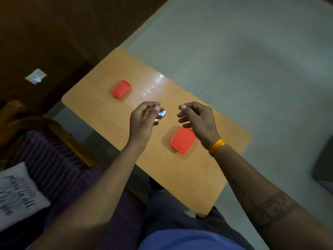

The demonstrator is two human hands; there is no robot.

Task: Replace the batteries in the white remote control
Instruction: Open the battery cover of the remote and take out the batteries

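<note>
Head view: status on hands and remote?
Left hand and right hand above table, fingers loosely curled, holding nothing. White remote mostly hidden behind left fingers. Two red containers lidded.

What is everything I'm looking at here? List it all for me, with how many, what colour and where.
table: one, light orange-brown wood, centre, running from far left to near right.
red containers: two, lids on; the far one sits toward the table's far end, the near one partly under the right wrist.
remote control: one, white with a blue patch, mostly hidden behind the left fingers.
cushion: one, white with black lettering, lower left on a striped purple seat.
wall socket: one, white, on the dark wall at left.
floor: pale grey-green, right side.
wristband: one, orange, on the right wrist.
left hand: fingers curled by the remote.
right hand: loosely curled, holding nothing.
</note>
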